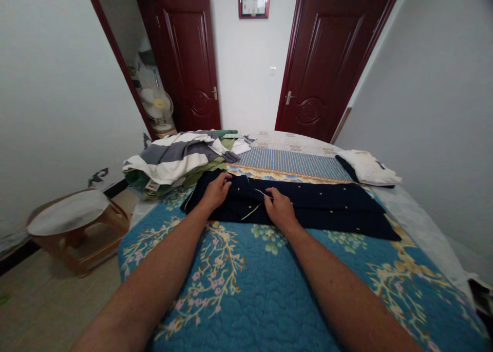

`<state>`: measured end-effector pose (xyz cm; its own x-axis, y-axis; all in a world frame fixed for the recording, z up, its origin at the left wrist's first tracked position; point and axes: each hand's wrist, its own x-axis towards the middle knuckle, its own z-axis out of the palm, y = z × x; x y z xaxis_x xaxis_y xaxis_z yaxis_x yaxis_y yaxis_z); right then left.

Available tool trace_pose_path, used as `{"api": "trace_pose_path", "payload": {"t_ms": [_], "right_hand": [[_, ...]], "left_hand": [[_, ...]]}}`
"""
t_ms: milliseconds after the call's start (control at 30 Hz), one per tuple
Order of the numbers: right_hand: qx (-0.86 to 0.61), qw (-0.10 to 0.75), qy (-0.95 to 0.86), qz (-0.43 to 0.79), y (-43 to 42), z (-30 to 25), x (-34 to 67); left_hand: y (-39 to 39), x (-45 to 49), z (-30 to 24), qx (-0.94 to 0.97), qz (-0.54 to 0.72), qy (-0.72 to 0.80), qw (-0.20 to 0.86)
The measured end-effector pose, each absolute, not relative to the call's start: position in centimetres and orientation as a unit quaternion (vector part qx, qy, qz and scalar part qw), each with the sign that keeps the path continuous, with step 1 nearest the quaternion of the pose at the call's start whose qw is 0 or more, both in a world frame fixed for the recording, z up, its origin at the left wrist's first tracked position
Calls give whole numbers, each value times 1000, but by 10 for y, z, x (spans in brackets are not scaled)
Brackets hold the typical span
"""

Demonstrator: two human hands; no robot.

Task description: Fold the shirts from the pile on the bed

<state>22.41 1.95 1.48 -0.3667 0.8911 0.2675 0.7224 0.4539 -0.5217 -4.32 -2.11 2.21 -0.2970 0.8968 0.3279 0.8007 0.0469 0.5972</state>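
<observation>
A dark navy garment [327,208] with small pale dots lies folded lengthwise across the blue floral bedspread [246,290]. My left hand [216,191] rests on its left end, fingers curled down against the cloth. Near the garment's middle my right hand [280,208] presses on it, with the fingers bent and pinching at a thin pale drawstring [252,210] that trails toward me.
A heap of striped and green clothes [177,162] sits at the bed's far left. A folded white-and-dark garment [370,169] lies at the far right. A low wooden stool [73,223] stands on the floor left of the bed. Beyond it are two dark red doors and a fan [157,105].
</observation>
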Motion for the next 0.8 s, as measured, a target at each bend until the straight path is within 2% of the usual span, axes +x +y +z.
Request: {"api": "trace_pose_path", "payload": {"t_ms": [367, 633, 800], "right_hand": [[-520, 228, -811, 144, 21, 17, 227], [-432, 335, -830, 111, 25, 22, 232], [-421, 291, -850, 124, 37, 44, 205]], "left_hand": [[-17, -49, 12, 622, 329, 709, 42], [-20, -51, 6, 636, 321, 700, 51], [-22, -49, 5, 632, 334, 697, 54]]}}
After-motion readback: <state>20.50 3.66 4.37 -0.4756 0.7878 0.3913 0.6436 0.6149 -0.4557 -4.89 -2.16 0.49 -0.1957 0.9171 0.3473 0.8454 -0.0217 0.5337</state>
